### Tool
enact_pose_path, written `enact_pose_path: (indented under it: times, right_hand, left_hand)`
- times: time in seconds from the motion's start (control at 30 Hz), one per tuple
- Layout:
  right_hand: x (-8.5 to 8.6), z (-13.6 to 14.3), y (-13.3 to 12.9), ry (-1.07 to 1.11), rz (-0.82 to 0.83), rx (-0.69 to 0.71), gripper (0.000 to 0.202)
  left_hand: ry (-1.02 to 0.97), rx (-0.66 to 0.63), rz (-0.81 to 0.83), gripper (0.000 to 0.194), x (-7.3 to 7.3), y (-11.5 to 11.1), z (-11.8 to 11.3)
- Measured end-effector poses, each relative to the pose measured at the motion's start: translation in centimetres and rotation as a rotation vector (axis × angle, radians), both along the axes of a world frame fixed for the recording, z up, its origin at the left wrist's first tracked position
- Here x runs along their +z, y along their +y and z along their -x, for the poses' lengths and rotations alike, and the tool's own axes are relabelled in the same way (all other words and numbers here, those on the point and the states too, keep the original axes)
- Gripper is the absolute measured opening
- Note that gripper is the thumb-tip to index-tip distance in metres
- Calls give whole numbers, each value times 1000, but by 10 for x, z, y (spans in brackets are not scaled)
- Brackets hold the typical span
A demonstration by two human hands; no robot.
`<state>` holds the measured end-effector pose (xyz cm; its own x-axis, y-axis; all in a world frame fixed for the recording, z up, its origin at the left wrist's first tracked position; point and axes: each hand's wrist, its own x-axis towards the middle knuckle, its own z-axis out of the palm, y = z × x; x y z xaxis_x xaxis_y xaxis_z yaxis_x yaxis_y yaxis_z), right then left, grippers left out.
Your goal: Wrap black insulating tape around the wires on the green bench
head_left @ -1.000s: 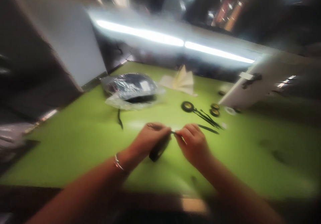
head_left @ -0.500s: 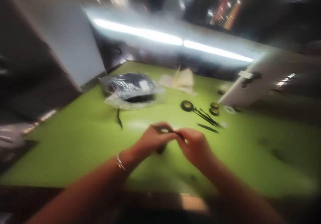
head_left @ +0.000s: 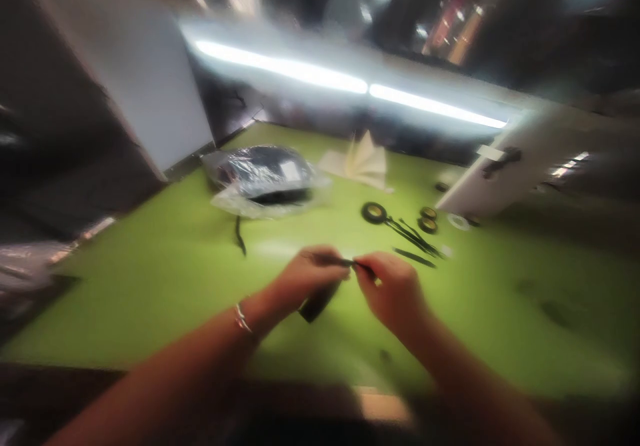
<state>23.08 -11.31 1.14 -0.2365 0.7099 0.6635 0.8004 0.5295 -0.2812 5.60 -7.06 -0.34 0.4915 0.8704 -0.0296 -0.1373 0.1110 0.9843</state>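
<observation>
Over the middle of the green table [head_left: 165, 286], my left hand [head_left: 315, 273] pinches a thin dark strip [head_left: 349, 263], and a silver bracelet circles that wrist. My right hand [head_left: 390, 279] is closed on the same strip from the right, with its fingertips close to the left ones. A flat dark piece [head_left: 317, 303] hangs below my left hand; whether it joins the strip cannot be made out.
A clear plastic bag [head_left: 265, 176] with dark contents lies at the back left, a black strip [head_left: 241, 236] before it. Further right are an open booklet [head_left: 367, 163], a black tape roll [head_left: 374, 213], smaller rolls [head_left: 428, 221], dark strips [head_left: 413, 236] and a white panel [head_left: 480, 179].
More of the dark piece now shows below my left hand. My left fingers have closed up around the strip, and both hands stay nearly in place.
</observation>
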Motion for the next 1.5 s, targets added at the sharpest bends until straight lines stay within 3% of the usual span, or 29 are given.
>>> enact_pose_path:
  times: [0.3,0.53,0.63,0.8,0.93,1.13,1.37,1.5]
  right_hand:
    - [-8,-3,3,-180,-190,-78,11]
    - [-15,2,4,-291,-303,-70,17]
    - [-15,5,4,-231,-228,-33,16]
    - [-13,4,5,30,87,100,17]
    - [-15,1,7,103,137,148,18]
    - [-11,0,9,240,302,183,15]
    - [-17,1,10,76,43,56,10]
    - [-18,3,11,-5,-19,52,10]
  left_hand:
    - [-64,39,65,24,-2,-3,-2]
    - [13,130,67,27,-5,-4,-2]
    - [20,160,80,30,-8,-2,-1]
    - [62,198,-12,31,-6,-1,0]
    - [198,196,-134,32,-6,-2,-4]
    - [229,197,-171,35,-5,-4,-6]
    - [140,92,-173,23,-9,-1,-9]
    - [68,73,-60,19,-18,3,-7]
